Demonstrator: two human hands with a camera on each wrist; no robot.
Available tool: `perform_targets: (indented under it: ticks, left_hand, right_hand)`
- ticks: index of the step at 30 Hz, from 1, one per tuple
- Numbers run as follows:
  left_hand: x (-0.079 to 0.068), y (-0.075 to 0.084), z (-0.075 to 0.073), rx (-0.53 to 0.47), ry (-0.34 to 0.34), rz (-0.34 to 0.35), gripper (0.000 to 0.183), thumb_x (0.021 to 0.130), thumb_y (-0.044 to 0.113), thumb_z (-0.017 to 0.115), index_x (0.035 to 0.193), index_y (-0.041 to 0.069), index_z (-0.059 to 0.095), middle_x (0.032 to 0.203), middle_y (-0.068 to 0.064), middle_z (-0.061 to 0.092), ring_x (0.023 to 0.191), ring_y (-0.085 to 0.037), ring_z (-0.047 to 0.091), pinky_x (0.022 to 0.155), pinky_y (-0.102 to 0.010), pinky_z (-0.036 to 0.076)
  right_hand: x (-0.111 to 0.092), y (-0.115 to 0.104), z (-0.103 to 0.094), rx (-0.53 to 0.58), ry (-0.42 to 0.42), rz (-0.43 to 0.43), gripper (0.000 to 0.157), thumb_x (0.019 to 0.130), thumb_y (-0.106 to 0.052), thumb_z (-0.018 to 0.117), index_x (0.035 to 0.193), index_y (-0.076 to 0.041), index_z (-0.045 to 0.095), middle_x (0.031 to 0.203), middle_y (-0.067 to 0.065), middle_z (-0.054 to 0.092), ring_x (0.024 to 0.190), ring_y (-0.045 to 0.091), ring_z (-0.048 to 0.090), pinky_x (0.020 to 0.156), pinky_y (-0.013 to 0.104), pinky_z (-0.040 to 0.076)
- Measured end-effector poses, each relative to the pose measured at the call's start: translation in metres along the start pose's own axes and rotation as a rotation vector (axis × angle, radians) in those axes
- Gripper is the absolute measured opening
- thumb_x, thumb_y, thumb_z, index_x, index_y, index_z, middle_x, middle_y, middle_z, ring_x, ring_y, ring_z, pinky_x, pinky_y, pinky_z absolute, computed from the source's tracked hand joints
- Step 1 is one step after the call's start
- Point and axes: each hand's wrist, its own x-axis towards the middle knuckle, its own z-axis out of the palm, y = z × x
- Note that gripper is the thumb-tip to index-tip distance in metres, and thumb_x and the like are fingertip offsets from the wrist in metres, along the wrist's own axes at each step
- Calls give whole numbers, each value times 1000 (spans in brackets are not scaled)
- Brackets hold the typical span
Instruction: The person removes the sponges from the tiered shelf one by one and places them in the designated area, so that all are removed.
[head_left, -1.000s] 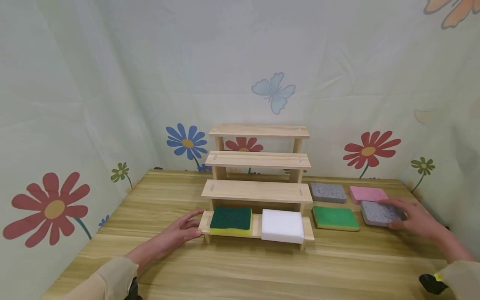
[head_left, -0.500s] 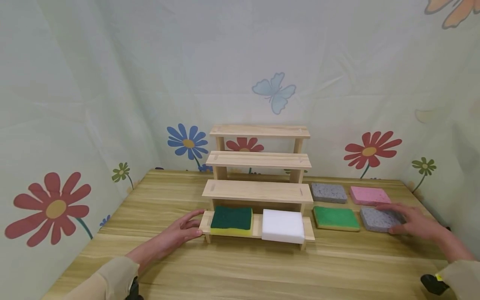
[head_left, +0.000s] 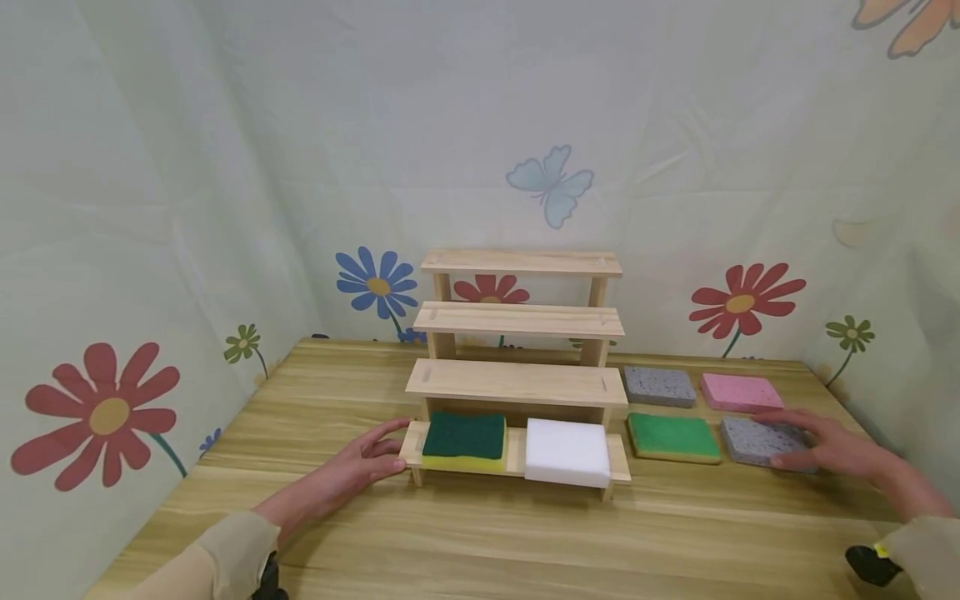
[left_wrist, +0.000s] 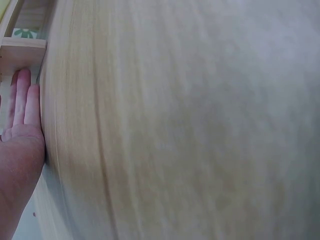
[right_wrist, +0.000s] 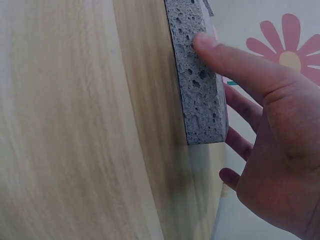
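Note:
A wooden four-step display stand (head_left: 516,382) rises at the centre. My left hand (head_left: 348,467) holds the left end of its lowest step, thumb at the front edge and index finger at the back; in the left wrist view, straight fingers (left_wrist: 21,102) reach toward the support underneath. At far right, my right hand (head_left: 843,450) grips a grey porous sponge (head_left: 750,440) by its edges. The right wrist view shows the thumb on the grey sponge's (right_wrist: 200,100) pitted side, other fingers partly hidden behind it. On the lowest step lie a dark green and yellow sponge (head_left: 463,437) and a white sponge (head_left: 566,450).
Beside the stand, on the wooden table (head_left: 480,550), lie a green-topped sponge (head_left: 673,437), another grey sponge (head_left: 658,387) and a pink sponge (head_left: 741,392). A pale curtain (head_left: 300,167) printed with flowers and butterflies surrounds the table.
The grey sponge in my right hand has shifted slightly nearer to me, opening a small gap from the pink one. My left hand stays at the step's end.

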Motion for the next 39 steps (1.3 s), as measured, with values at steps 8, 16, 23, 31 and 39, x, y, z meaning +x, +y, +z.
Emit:
perform_targets:
  ticks: [8,16,23,31,39]
  left_hand:
    - [-1,0,0,-3,-1,-1,71,100,24,58,158,21,17,152,-17,42,128,-14,53,112,-35,39]
    - [-2,0,1,-6,-11,3,72,100,24,58,159,20,16,153,-18,41,129,-14,52,115,-38,38]
    - [-2,0,1,-8,-14,10,72,101,24,57,159,20,16,154,-19,40,130,-15,52,115,-40,37]
    - [-1,0,0,-8,-7,6,71,100,24,58,159,20,16,153,-19,40,129,-15,52,115,-38,37]
    - [0,0,1,-7,0,3,72,100,24,58,159,20,16,154,-19,39,129,-16,52,114,-39,38]
  right_hand:
    - [0,0,0,14,-8,5,67,87,-31,74,142,-3,47,143,38,36,122,55,37,89,70,36]
    - [1,1,-2,21,-28,-4,65,85,-29,75,140,-3,50,142,37,40,120,51,41,88,65,39]
    - [0,3,-2,21,-38,6,66,86,-30,74,140,-2,49,141,38,39,120,52,40,88,66,40]
    - [0,6,-3,24,-39,6,65,87,-30,73,141,-3,49,141,38,39,119,51,41,88,65,40]
    - [0,4,-4,8,-48,33,69,87,-32,73,142,0,46,141,39,38,119,52,41,88,66,40]
